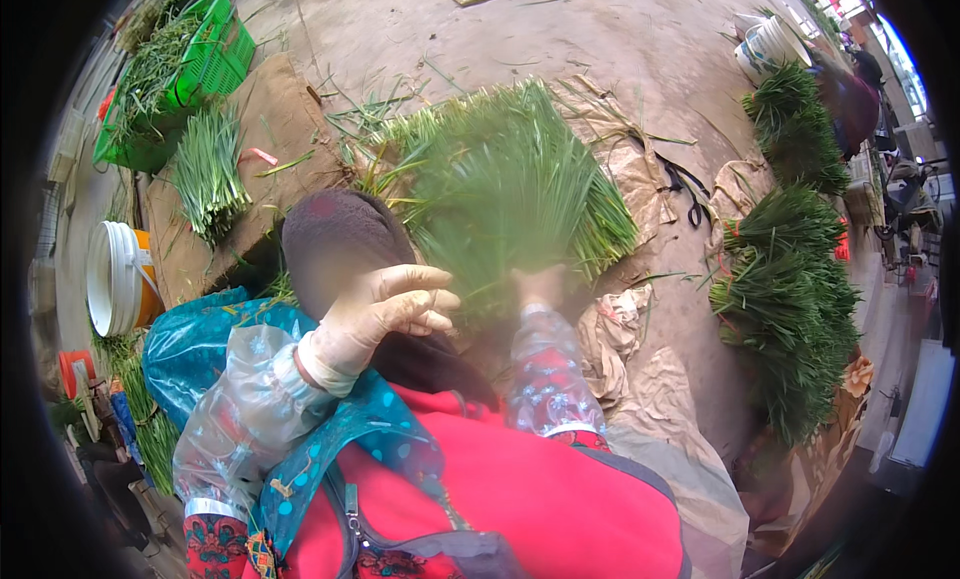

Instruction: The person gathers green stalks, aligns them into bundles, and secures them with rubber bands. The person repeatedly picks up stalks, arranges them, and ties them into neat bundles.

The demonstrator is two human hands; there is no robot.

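My left hand [394,305], in a pale thin glove, is raised over a dark-covered knee [349,237]. Its fingers are bent and slightly apart, with nothing visible in them. Motion blurs my right hand [538,285], which is closed around the lower end of a bunch of long green leaves [517,211], apparently Chinese chives. The bunch fans out away from me and is blurred too. Behind and beneath it lies a broad pile of the same leaves [607,226], pale stems along its far left edge.
Left, a chive bundle [210,174] lies on a brown cloth-covered surface [274,128], near a green plastic crate [221,53] of leaves and a bucket [116,279]. Right are stacked tied bundles [787,301], a white bucket [772,50], a person [851,102], and woven sacking [645,384] with black straps [686,181].
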